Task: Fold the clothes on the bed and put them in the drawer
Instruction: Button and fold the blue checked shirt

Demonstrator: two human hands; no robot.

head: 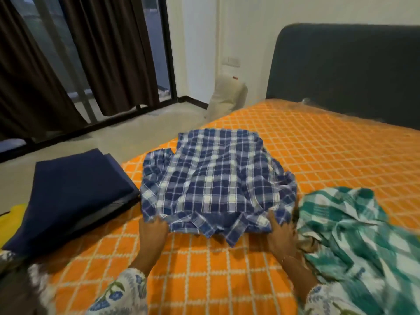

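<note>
A blue and white checked shirt [216, 180] lies partly folded in the middle of the orange patterned bed [318, 151]. My left hand [152, 235] grips its near left edge, fingers tucked under the cloth. My right hand [280, 235] grips the near right edge the same way. A folded dark blue garment [68, 196] sits on the bed's left side. A green and white patterned cloth [354, 235] lies rumpled on the right, touching my right wrist. No drawer is in view.
A yellow item [11, 221] peeks out at the far left edge. The dark headboard [345, 69] stands at the back right. A beige bag [227, 96] leans by the wall on the floor. Brown curtains [56, 64] hang over a glass door at the left.
</note>
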